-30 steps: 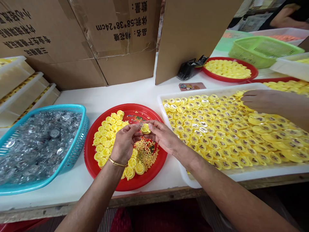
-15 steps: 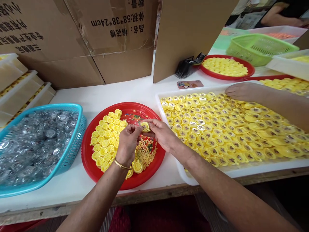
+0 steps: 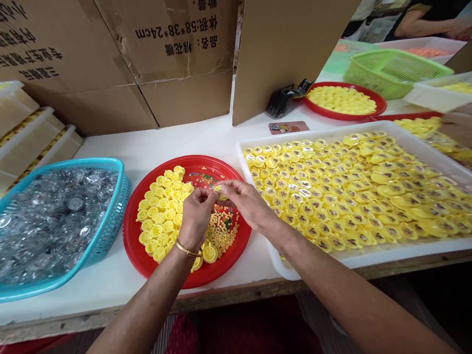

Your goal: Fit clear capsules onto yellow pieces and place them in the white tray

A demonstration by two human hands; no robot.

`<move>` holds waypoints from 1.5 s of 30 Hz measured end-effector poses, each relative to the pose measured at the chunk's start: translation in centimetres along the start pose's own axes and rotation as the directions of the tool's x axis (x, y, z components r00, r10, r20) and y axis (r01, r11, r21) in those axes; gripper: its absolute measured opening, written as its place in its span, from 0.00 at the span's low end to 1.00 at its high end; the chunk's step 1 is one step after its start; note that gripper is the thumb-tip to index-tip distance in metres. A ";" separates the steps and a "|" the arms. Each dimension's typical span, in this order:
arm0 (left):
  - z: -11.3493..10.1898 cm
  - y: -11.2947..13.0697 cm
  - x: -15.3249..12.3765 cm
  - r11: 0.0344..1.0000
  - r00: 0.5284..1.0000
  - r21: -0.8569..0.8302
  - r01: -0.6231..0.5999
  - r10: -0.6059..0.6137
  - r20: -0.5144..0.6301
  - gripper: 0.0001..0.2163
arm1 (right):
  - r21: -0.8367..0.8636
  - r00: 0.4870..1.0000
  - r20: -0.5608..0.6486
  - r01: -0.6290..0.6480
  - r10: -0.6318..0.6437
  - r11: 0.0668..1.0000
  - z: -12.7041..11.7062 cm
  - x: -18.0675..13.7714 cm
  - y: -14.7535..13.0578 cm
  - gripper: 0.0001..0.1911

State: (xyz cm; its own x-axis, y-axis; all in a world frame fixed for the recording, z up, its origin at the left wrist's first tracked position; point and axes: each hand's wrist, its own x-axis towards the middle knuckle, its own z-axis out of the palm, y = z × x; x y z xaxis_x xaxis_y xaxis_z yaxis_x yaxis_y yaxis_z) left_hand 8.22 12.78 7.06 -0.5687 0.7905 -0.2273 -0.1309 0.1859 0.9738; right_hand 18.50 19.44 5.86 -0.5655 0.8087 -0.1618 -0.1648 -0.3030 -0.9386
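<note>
A small yellow toy cup (image 3: 220, 191) is sitting just above the red plate (image 3: 134, 258), near the middle of the frame. Its left edge is meeting the fingertips of the left hand (image 3: 196, 214), whose thumb and index finger are pinching together there; the right hand (image 3: 245, 202) is gripping it from the other side, its fingers partly covering it.

Below, the red plate is holding rows of yellow cups (image 3: 158, 206) on its left half and loose pale pellets (image 3: 223, 233) on its right. At left, a blue basket (image 3: 121, 189) is brimming with clear domed pieces (image 3: 70, 211). Across the right, a white tray (image 3: 405, 251) is carrying packed yellow cups with shiny, dark-marked tops (image 3: 324, 196).

All these are resting on a white table (image 3: 110, 142). Stacked plastic bins (image 3: 27, 142) are standing at the left edge; cardboard boxes (image 3: 184, 101) are walling off the back. Toward the upper right, a black plastic object (image 3: 282, 102), a flat pink printed item (image 3: 288, 128), a smaller red plate of yellow pieces (image 3: 344, 117) and a green basket (image 3: 391, 81) are lying, and another person's arm (image 3: 415, 22) is showing beyond.
</note>
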 end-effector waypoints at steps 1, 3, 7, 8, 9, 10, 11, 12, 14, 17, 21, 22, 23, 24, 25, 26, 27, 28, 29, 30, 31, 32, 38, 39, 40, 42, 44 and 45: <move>0.0 0.0 0.0 1.000 1.000 -0.002 -0.008 0.008 0.007 0.10 | -0.005 1.000 0.000 0.008 -0.008 1.000 0.0 0.0 0.0 0.10; -0.2 0.0 0.1 1.000 1.000 -0.011 -0.013 0.013 0.028 0.10 | -0.006 1.000 0.011 0.014 -0.014 1.000 -0.1 -0.1 0.1 0.11; -0.6 0.0 0.0 1.000 0.992 -0.005 0.024 -0.023 0.123 0.12 | 0.005 0.999 0.036 0.001 -0.001 1.000 -0.4 -0.2 0.2 0.10; -0.8 0.0 0.0 1.000 0.988 0.002 0.031 -0.031 0.153 0.13 | 0.006 0.999 0.038 -0.006 0.006 1.000 -0.4 -0.3 0.2 0.09; -0.9 0.0 -0.1 0.999 0.984 0.009 0.031 -0.032 0.177 0.12 | 0.005 0.999 0.041 -0.012 0.012 1.000 -0.4 -0.4 0.2 0.09; -1.1 0.1 -0.2 0.999 0.981 0.017 0.027 -0.030 0.192 0.11 | 0.005 0.999 0.046 -0.019 0.018 1.000 -0.3 -0.4 0.2 0.08; -1.2 0.2 -0.3 1.000 0.980 0.021 0.022 -0.026 0.199 0.11 | 0.007 0.998 0.050 -0.025 0.024 1.000 -0.3 -0.5 0.1 0.08; -1.4 0.3 -0.4 1.000 0.979 0.020 0.020 -0.024 0.202 0.10 | 0.010 0.998 0.054 -0.030 0.029 0.999 -0.2 -0.7 -0.1 0.08; -1.9 0.5 -0.7 0.999 0.972 0.000 0.054 -0.052 0.230 0.12 | 0.014 0.997 0.071 -0.033 0.032 0.999 0.0 -0.9 -0.4 0.09; -2.4 0.7 -1.0 0.991 0.953 -0.063 0.118 -0.096 0.287 0.15 | 0.004 0.993 0.117 -0.018 0.018 1.000 0.5 -1.3 -0.8 0.10; -2.0 0.7 -1.6 0.992 0.967 -0.104 0.068 -0.040 0.253 0.15 | -0.001 0.992 0.125 -0.009 0.009 1.000 0.8 -2.2 -1.1 0.11; -1.7 0.8 -1.8 0.995 0.971 -0.083 0.059 -0.037 0.237 0.16 | 0.011 0.992 0.128 -0.018 0.017 1.000 0.7 -2.5 -1.2 0.11; -1.6 0.9 -1.9 0.996 0.972 -0.056 0.062 -0.047 0.232 0.17 | 0.024 0.991 0.129 -0.031 0.028 0.999 0.4 -2.6 -1.3 0.11; -1.5 1.0 -2.0 0.997 0.970 -0.030 0.071 -0.063 0.233 0.20 | 0.030 0.993 0.110 -0.040 0.037 0.999 -0.1 -2.6 -1.5 0.10; -1.6 1.1 -2.0 0.997 0.969 -0.012 0.081 -0.076 0.236 0.23 | 0.019 0.997 0.065 -0.047 0.046 0.999 -0.7 -2.5 -1.8 0.10; -1.8 1.3 -2.0 0.997 0.970 -0.010 0.080 -0.076 0.231 0.26 | -0.009 0.998 -0.013 -0.055 0.055 0.998 -1.5 -2.3 -2.1 0.09; -2.2 1.4 -1.9 0.998 0.976 -0.022 0.065 -0.059 0.212 0.28 | -0.062 0.992 -0.114 -0.061 0.053 0.996 -2.5 -1.8 -2.5 0.09; -2.6 1.5 -1.8 0.999 0.984 -0.035 0.037 -0.031 0.174 0.28 | -0.129 0.974 -0.223 -0.067 0.037 0.989 -3.5 -1.2 -2.9 0.08; -3.2 1.6 -1.6 0.999 0.992 -0.038 0.006 -0.001 0.128 0.28 | -0.202 0.948 -0.319 -0.076 0.008 0.976 -4.5 -0.5 -3.4 0.07; -3.7 1.5 -1.5 0.999 0.995 -0.033 -0.018 0.021 0.093 0.27 | -0.272 0.921 -0.387 -0.079 -0.034 0.959 -5.5 0.2 -3.8 0.07; -4.2 1.3 -1.4 0.999 0.996 -0.020 -0.026 0.028 0.079 0.26 | -0.321 0.901 -0.428 -0.081 -0.068 0.943 -6.4 0.9 -4.1 0.06; -4.5 1.1 -1.4 1.000 0.996 -0.001 -0.020 0.020 0.082 0.25 | -0.358 0.886 -0.453 -0.082 -0.096 0.930 -7.2 1.7 -4.3 0.06; -5.1 -0.9 -1.8 0.996 0.986 0.059 0.060 -0.069 0.155 0.24 | -0.486 0.837 -0.530 -0.166 -0.138 0.858 -8.7 4.6 -3.1 0.10; -5.2 -1.1 -1.9 0.996 0.984 0.064 0.065 -0.075 0.161 0.23 | -0.511 0.828 -0.538 -0.173 -0.156 0.842 -8.7 5.0 -2.7 0.10; -5.3 -1.3 -1.9 0.995 0.983 0.071 0.070 -0.081 0.166 0.23 | -0.532 0.822 -0.542 -0.178 -0.172 0.828 -8.6 5.3 -2.3 0.09; -5.5 -1.4 -1.9 0.993 0.982 0.089 0.074 -0.088 0.169 0.23 | -0.561 0.819 -0.541 -0.183 -0.190 0.808 -8.5 5.9 -1.6 0.08; -5.7 -1.5 -2.0 0.992 0.983 0.099 0.075 -0.090 0.159 0.22 | -0.576 0.825 -0.531 -0.183 -0.194 0.797 -8.4 6.3 -1.0 0.07; -5.8 -1.5 -2.0 0.993 0.984 0.097 0.073 -0.088 0.156 0.22 | -0.579 0.829 -0.524 -0.181 -0.193 0.795 -8.4 6.5 -0.8 0.07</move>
State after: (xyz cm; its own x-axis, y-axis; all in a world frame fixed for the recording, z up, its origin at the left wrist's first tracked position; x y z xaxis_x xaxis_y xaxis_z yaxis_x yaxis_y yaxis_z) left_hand 4.86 7.50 6.04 -0.4213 0.8524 -0.3096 -0.0924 0.2992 0.9497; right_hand 21.74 29.17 3.04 -0.0137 0.9936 -0.1125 0.4393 -0.0951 -0.8933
